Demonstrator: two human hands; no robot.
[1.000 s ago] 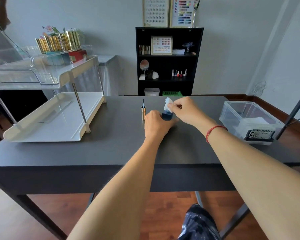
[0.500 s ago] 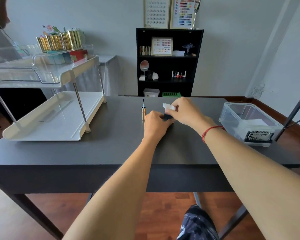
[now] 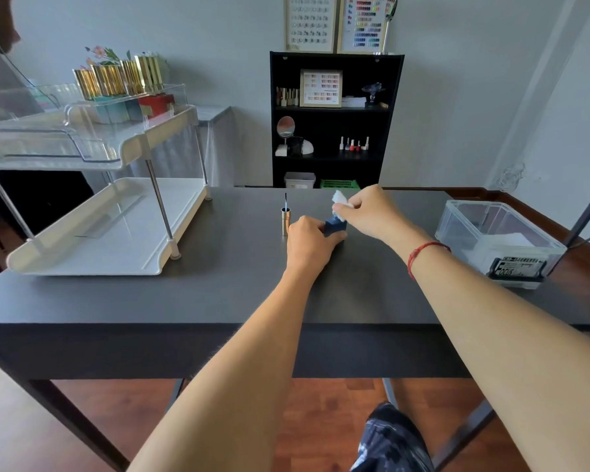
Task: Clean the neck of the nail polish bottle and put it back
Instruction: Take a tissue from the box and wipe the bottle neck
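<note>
My left hand (image 3: 309,241) is gripping the blue bottle (image 3: 335,227) on the table (image 3: 218,284); my right hand (image 3: 368,212) is pinching a white wipe (image 3: 340,199) at its neck, above that grip.

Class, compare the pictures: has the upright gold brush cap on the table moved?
No. The gold brush cap stands at the same spot, judged against the rack's front foot and the table's far edge.

Nail salon: colour charts (image 3: 368,23), shelved polish bottles (image 3: 353,144).
</note>
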